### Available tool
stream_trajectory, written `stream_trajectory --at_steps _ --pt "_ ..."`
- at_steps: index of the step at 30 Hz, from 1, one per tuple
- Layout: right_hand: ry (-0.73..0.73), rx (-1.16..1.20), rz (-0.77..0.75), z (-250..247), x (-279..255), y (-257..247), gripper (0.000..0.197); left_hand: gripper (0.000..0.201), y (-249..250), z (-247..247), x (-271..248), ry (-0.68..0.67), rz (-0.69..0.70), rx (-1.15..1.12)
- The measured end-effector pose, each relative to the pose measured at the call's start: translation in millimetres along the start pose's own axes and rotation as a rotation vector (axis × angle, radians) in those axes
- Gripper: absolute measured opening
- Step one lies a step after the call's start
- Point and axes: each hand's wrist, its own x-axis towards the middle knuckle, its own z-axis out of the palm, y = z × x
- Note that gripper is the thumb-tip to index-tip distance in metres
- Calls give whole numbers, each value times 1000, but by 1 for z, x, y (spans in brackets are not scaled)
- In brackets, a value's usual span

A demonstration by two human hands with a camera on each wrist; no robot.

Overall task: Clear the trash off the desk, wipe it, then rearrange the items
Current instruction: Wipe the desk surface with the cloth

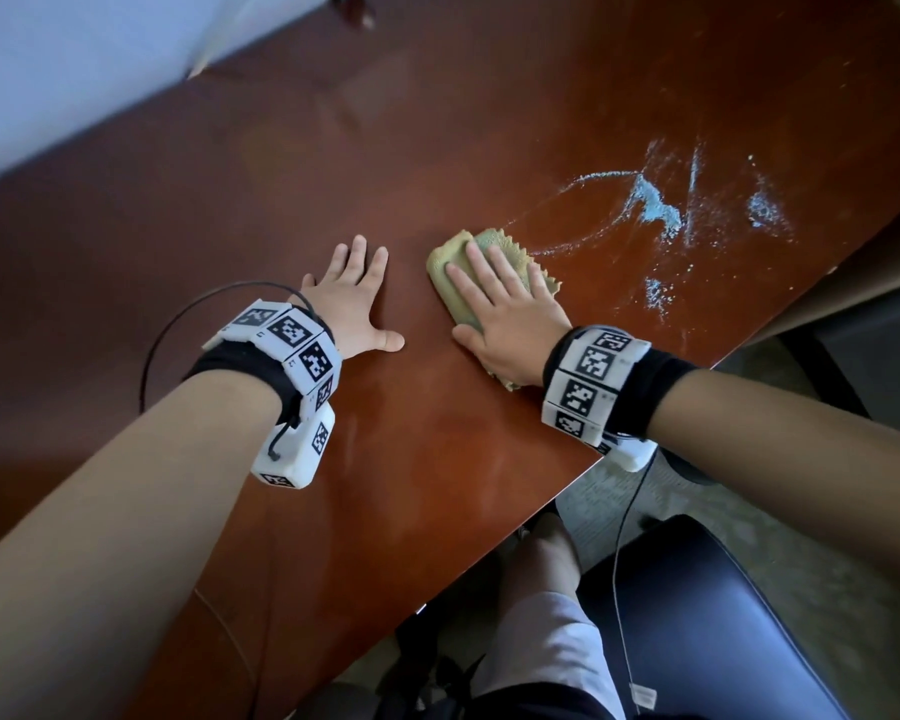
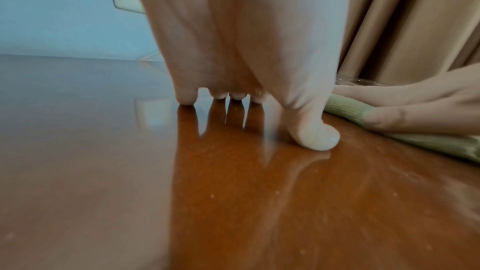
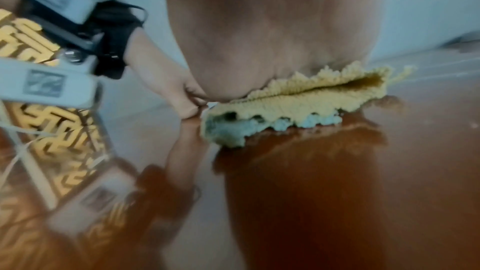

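Reddish-brown and glossy, the table [image 1: 437,122] runs along a pale wall [image 1: 48,59], with beige curtains [image 2: 415,17] showing at its far side in the left wrist view. Streaks and specks of pale blue-white powder [image 1: 655,205] lie on the wood to the right, just past the cloth [image 1: 445,262]. That cloth is yellow-green, folded, with a zigzag edge, and lies flat on the table near its front edge. The right hand [image 1: 505,314] presses down on it with straight, spread fingers, covering most of it. The left hand [image 1: 352,298] rests just beside it on bare wood, palm down, fingers straight and fingertips [image 2: 185,98] touching the surface; it holds nothing. Both wrists wear bands with black-and-white markers. A dark chair [image 1: 697,615] stands below the table's edge.
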Motion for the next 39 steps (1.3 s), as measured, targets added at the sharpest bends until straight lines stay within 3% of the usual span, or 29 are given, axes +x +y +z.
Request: stream_trajectory --at_steps 7,18,24,33,39 --pt "-17 131 158 -21 42 24 61 99 -2 1 2 1 9 5" --pt "157 220 597 -35 57 139 58 99 -4 2 5 -1 15 6" --pt "192 282 558 -36 57 127 59 101 1 -3 5 -10 -1 57" --pt "97 286 335 -30 55 50 60 99 3 -2 2 30 -5 78" --pt "48 197 343 -45 74 63 60 99 3 -3 -1 25 -6 72"
